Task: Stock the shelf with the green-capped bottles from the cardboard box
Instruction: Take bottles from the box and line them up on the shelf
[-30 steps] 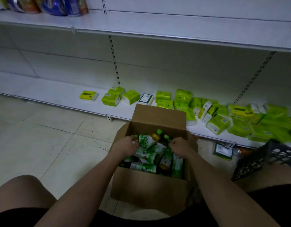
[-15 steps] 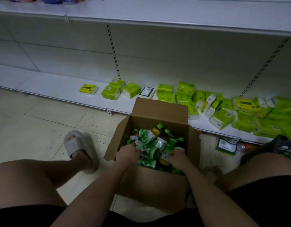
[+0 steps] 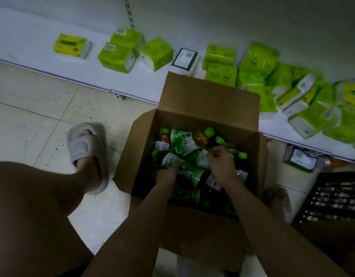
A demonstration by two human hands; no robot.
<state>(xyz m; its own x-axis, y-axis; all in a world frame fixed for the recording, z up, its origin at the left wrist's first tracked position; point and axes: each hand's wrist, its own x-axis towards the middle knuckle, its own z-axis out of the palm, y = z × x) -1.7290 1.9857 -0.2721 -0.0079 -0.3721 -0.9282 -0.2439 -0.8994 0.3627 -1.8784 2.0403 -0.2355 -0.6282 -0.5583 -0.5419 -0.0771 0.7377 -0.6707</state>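
Both hands are digging deeper: left hand [image 3: 166,174] gripping a green-capped bottle [image 3: 170,159], right hand [image 3: 222,162] pinching another; jumbled bottles risk slipping.

Brown box [image 3: 202,232]; green-capped, green/white label bottles [image 3: 184,144]; lime packs [image 3: 116,56]; white shelf [image 3: 32,43].
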